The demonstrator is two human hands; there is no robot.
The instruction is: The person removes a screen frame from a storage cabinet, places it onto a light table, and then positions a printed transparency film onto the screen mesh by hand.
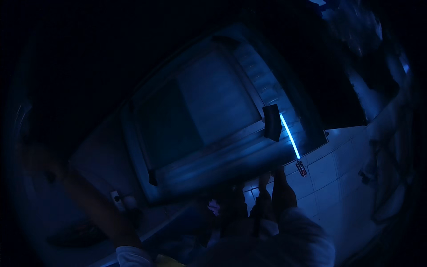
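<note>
Blue-black murk is pretty much all I get on the feed right now, so take this with some salt. The right hand is up against the near edge of a big framed panel in the middle of the shot. I can't tell whether its fingers are apart, together or gripping the frame; they're just a dark lump. The left hand is out at the left end of a long reach and I can't tell what it's doing either, or whether it touches anything.

What worries me is the glowing strip, a thin bright blue line on the right side of the panel, just beyond the right hand. It runs from a dark block at its far end down to a small clip at its near end. With this little light, I reckon a hand could easily knock the strip, snag the clip or get pinched at the frame edge without anyone seeing it coming. If the panel is loose, a blind push could shift it too.

As for the room, there's a tiled floor on the right, pale squares catching the glow. Near left there's a lighter ledge with a small white knob by the panel's corner. Far right is just dim clutter I can't identify, and everything far left is black.
</note>
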